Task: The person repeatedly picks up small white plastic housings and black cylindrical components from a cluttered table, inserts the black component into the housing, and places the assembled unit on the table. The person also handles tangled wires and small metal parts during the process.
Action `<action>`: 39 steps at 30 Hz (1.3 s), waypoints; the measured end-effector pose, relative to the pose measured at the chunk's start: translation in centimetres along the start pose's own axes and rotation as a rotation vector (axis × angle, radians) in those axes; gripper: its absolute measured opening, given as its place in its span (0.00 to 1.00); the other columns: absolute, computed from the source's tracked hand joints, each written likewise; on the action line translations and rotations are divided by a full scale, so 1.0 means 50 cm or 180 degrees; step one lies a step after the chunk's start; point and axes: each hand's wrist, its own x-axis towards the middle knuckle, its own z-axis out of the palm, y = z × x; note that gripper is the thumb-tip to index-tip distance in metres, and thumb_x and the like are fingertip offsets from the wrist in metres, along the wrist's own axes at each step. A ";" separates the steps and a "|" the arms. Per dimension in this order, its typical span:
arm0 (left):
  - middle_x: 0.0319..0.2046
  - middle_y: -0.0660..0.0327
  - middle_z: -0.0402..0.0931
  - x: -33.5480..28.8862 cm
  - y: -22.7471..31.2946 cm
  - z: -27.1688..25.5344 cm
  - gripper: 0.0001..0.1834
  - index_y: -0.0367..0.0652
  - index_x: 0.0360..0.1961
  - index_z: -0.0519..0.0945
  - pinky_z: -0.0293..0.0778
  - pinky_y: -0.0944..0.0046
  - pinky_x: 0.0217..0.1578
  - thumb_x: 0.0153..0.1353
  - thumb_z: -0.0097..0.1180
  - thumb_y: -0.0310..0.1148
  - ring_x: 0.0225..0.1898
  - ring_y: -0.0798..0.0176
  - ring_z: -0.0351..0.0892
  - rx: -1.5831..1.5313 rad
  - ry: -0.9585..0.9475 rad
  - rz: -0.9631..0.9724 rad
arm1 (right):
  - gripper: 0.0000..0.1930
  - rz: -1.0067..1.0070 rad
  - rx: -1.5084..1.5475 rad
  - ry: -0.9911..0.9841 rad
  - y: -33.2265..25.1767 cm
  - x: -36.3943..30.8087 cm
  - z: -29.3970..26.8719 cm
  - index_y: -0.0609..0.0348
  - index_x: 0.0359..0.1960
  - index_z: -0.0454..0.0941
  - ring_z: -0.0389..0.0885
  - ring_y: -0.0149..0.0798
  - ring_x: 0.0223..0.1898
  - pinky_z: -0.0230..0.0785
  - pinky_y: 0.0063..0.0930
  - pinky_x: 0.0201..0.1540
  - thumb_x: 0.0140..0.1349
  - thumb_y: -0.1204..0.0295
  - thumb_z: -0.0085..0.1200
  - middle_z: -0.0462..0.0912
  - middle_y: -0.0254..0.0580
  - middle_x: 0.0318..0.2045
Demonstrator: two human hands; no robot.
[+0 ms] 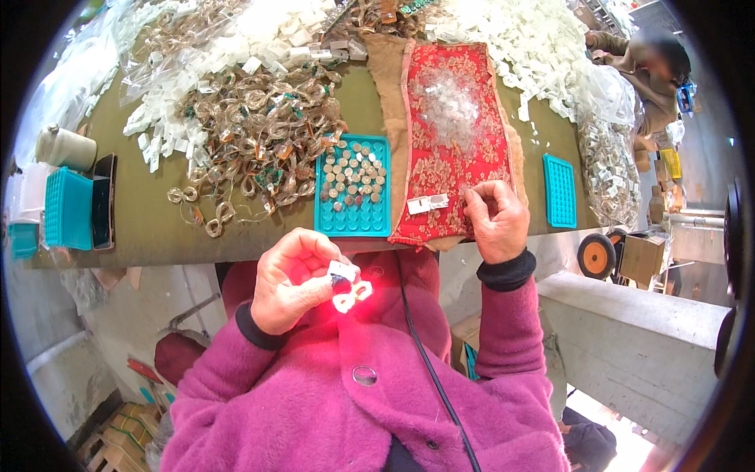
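Observation:
My left hand (287, 285) pinches a small white battery case (343, 271) in front of my chest, just off the table edge. From it hangs a short coiled light string (351, 297) that glows bright red. My right hand (500, 222) rests over the right edge of a red patterned cloth (421, 169), thumb and fingertips drawn together; whatever may be between them is hidden. To its left on the cloth lies a white plastic case (427, 204). Small clear pieces (451, 106) are heaped farther up the cloth. Left of the cloth, a turquoise tray (354, 228) carries many round coin cells (351, 175).
A tangled pile of coiled light strings (263, 130) covers the left of the table. White plastic cases (535, 39) are heaped along the back. Another turquoise tray (559, 191) lies at right. A person (649, 75) sits at the far right. At left stand turquoise trays (68, 208).

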 end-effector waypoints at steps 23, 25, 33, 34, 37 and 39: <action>0.37 0.50 0.84 -0.023 -0.020 -0.002 0.12 0.35 0.42 0.79 0.87 0.55 0.35 0.59 0.67 0.15 0.36 0.54 0.89 -0.0173 -0.0017 0.0111 | 0.02 0.0157 0.0391 0.0316 0.003 -0.045 -0.010 0.64 0.39 0.85 0.85 0.33 0.27 0.77 0.28 0.31 0.68 0.79 0.62 0.85 0.40 0.32; 0.38 0.51 0.85 -0.024 -0.019 -0.001 0.11 0.35 0.43 0.80 0.86 0.56 0.37 0.62 0.68 0.18 0.37 0.55 0.88 -0.0615 -0.0080 -0.0196 | 0.03 0.0499 0.0947 0.0300 -0.005 -0.054 -0.010 0.66 0.42 0.84 0.84 0.28 0.27 0.78 0.24 0.30 0.70 0.81 0.59 0.86 0.38 0.33; 0.37 0.52 0.83 -0.024 -0.007 0.007 0.08 0.35 0.44 0.81 0.86 0.57 0.38 0.65 0.65 0.22 0.37 0.56 0.87 -0.0641 -0.0053 -0.0295 | 0.05 0.0666 0.1881 -0.0299 -0.048 -0.075 -0.018 0.67 0.45 0.80 0.82 0.26 0.29 0.76 0.20 0.33 0.73 0.77 0.58 0.85 0.38 0.33; 0.37 0.52 0.83 -0.024 -0.004 0.007 0.08 0.35 0.43 0.81 0.85 0.57 0.37 0.65 0.65 0.22 0.37 0.56 0.87 -0.0696 -0.0088 -0.0386 | 0.05 0.0735 0.1932 -0.0367 -0.056 -0.077 -0.017 0.67 0.45 0.80 0.82 0.26 0.29 0.75 0.20 0.33 0.74 0.76 0.58 0.85 0.37 0.33; 0.36 0.52 0.83 -0.024 -0.003 0.010 0.05 0.35 0.42 0.80 0.85 0.58 0.35 0.66 0.63 0.23 0.36 0.57 0.87 -0.0711 -0.0120 -0.0310 | 0.06 0.0717 0.2239 -0.0581 -0.084 -0.087 -0.007 0.65 0.44 0.80 0.81 0.26 0.28 0.75 0.20 0.33 0.74 0.74 0.59 0.85 0.37 0.32; 0.37 0.52 0.83 -0.024 -0.003 0.009 0.06 0.35 0.42 0.80 0.85 0.57 0.36 0.67 0.63 0.24 0.36 0.57 0.87 -0.0763 -0.0131 -0.0301 | 0.06 0.0751 0.2291 -0.0783 -0.106 -0.094 0.001 0.65 0.44 0.80 0.81 0.26 0.29 0.75 0.21 0.33 0.74 0.74 0.59 0.85 0.37 0.33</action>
